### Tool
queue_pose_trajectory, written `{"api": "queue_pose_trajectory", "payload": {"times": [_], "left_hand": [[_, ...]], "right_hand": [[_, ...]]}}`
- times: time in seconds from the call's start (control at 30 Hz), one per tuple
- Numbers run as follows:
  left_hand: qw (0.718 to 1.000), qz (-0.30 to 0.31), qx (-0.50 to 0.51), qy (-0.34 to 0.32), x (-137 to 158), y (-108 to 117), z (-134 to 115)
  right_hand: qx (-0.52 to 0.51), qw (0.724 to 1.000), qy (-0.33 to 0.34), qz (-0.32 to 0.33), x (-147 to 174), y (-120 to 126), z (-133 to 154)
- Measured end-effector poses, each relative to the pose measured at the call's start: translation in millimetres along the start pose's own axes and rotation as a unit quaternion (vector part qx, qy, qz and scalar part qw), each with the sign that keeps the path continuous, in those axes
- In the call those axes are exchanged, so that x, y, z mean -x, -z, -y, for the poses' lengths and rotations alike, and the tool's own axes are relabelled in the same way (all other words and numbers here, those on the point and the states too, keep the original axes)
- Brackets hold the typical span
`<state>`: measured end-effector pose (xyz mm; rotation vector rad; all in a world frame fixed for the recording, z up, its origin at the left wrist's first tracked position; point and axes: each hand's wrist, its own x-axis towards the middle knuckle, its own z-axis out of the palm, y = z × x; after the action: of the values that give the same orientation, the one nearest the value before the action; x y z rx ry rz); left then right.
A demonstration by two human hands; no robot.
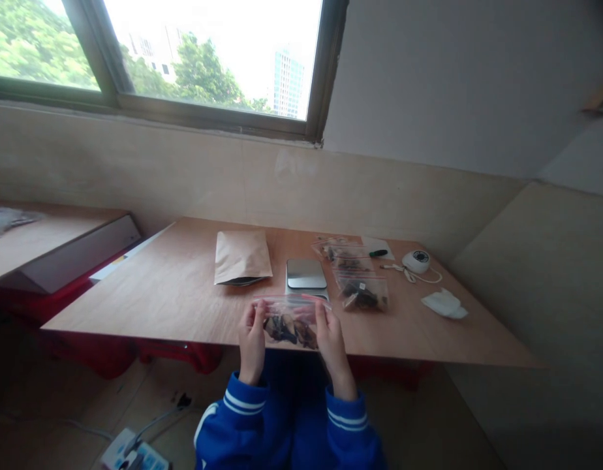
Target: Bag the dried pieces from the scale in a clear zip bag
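Between my hands, at the table's front edge, is a clear zip bag (288, 328) with a red strip along its top and dark brown dried pieces inside. My left hand (253, 339) pinches its left upper corner, and my right hand (331, 339) grips the right one. Just beyond the bag lies a flat scale (306, 274) with a silver plate, its front partly hidden by the bag. A brown paper pouch (243, 256) rests left of the scale. To the right, several more zip bags with dark contents (365, 294) lie in a row.
At the right of the wooden table (174, 287) are a green marker (378, 253) on white paper, a white dome camera (416, 262) with its cable, and a crumpled white tissue (444, 304). Red stools (184, 354) stand underneath. A power strip (135, 452) lies on the floor.
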<state>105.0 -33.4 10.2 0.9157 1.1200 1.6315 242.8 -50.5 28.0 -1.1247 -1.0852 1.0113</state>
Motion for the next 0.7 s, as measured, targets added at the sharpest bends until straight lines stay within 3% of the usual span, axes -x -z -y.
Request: {"api": "queue_pose_trajectory", "payload": {"times": [0.13,0.3,0.53,0.7], "left_hand": [[1.000,-0.001,0.006,0.020,4,2,3],[0.999,-0.030,-0.015,0.028,2,8,3],[0.997,0.057,-0.006,0.061,3,1,-5],[0.996,0.046,0.005,0.077,2,1,-4]], "right_hand": [[0.017,0.997,-0.014,-0.073,-2,-5,-11],[0.016,0.996,-0.013,-0.085,-5,-6,-20],[-0.033,0.996,-0.015,-0.076,-8,6,-19],[-0.049,0.990,-0.027,-0.130,-10,11,-29]]}}
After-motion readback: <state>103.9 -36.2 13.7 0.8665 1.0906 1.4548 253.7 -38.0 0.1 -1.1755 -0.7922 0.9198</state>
